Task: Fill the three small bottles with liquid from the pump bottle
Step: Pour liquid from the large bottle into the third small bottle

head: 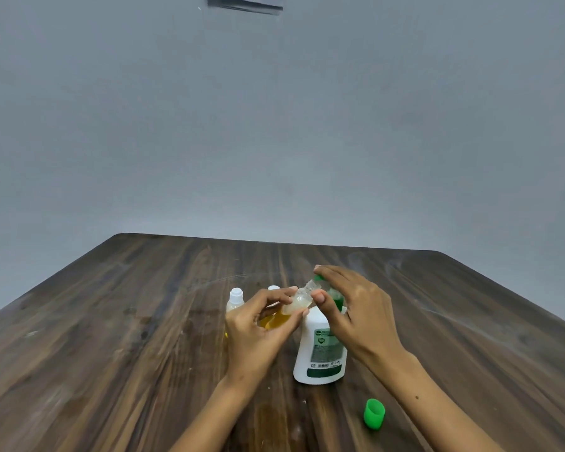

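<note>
**Spotter:** Head camera first, nearest to you: a green cap (374,413) lies on its side on the wooden table (111,337), by your right forearm and apart from everything else.

**Checker:** And the pump bottle?

**Spotter:** Your white pump bottle (320,350) stands upright just beyond the cap, label facing you, between your two wrists. Your right hand (356,314) is over its top. The fingers reach forward across the green pump head (318,278), and only a bit of green shows past them. Your thumb points left, its tip just beside the small bottle.

**Checker:** Is that hand pressing the pump?

**Spotter:** You cannot tell from this angle. The fingers lie on it, fairly straight; how hard they push is hidden.

**Checker:** Left hand?

**Spotter:** Your left hand (258,324) pinches a small clear bottle (296,301) between thumb and fingertips. You hold it tilted, its open neck up and to the right, right at the pump spout. Yellow liquid sits in its lower part, by your palm.

**Checker:** The other two?

**Spotter:** Farther back, left of your hands, one small bottle (235,300) stands upright with a white top. Beside it only the white top of another bottle (273,288) peeks over your left fingers. Behind the table's far edge is a plain grey wall (274,125).
</note>
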Demonstrator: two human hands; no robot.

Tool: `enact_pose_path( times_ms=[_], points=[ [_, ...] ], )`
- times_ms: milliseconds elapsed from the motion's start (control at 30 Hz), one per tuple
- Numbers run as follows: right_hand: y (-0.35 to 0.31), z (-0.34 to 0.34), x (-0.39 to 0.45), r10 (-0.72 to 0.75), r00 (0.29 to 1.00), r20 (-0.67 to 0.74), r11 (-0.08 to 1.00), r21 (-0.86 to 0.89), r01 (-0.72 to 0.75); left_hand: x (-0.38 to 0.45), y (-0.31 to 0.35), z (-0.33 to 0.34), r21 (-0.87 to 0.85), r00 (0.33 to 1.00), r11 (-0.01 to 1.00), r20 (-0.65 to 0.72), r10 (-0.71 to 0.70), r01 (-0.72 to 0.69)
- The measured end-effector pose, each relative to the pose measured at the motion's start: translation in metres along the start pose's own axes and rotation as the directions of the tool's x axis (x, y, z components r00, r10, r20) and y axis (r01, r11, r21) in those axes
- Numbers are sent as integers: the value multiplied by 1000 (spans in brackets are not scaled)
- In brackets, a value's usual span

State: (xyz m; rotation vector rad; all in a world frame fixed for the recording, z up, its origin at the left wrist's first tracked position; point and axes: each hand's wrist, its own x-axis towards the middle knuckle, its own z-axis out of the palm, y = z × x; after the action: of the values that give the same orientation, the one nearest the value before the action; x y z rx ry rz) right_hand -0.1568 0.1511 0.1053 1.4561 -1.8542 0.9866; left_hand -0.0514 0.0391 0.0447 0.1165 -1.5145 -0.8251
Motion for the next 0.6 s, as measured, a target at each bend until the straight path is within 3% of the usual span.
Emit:
enact_pose_path(
  times_ms=[200, 600],
  points=[
    [-3, 10, -10, 48, 998, -30, 999, -14, -48, 0, -1, 0, -10, 1000, 1000, 6, 22, -22],
    [2, 8, -8, -29, 1000, -13, 998, -59, 28, 0, -3, 1, -13, 1000, 1000, -7, 13, -13]
  ],
)
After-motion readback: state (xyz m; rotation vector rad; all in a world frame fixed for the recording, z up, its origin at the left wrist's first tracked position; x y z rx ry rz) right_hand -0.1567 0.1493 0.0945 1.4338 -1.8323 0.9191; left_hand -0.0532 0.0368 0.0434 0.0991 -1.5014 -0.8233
